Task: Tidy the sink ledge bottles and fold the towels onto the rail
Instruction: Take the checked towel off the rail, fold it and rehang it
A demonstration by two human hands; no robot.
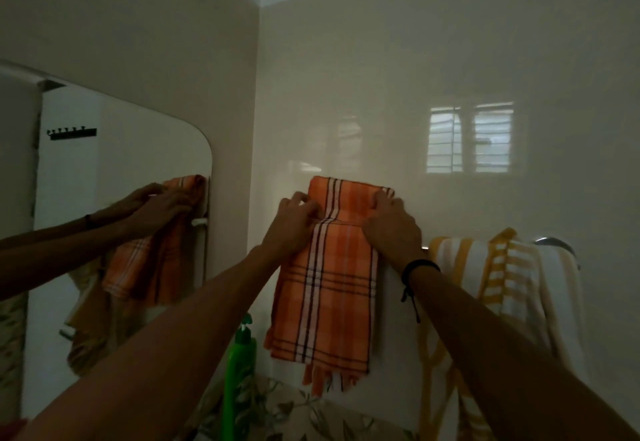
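Walls: two tiled walls [346, 76] met in a corner ahead of me; the right one carried a bright reflection of a louvred window.
Mirror: one mirror [121, 163] hung on the left wall, and it showed my two arms and the orange cloth a second time.
Towels: I counted two on the rail. The orange plaid towel [329, 284] hung folded over it, fringe at the bottom, with its top fold bunched up against the wall. The yellow striped towel [502, 274] hung just beside it to the right, and the two did not touch.
Rail: one towel rail [554, 241], mostly covered by cloth; only its metal end at the right showed.
Bottle: one green bottle [240, 364] with a pump top stood below the orange towel's left edge, by the corner. I could read no label or writing on it in the dim light.
Left hand: my left hand [294, 222] pinched the left side of the orange towel's top fold, fingers closed on the cloth.
Right hand: my right hand [391, 222] gripped the right side of the same fold, fingers curled over the top.
Wristband: one dark wristband [417, 269] sat on my right wrist, its cord dangling.
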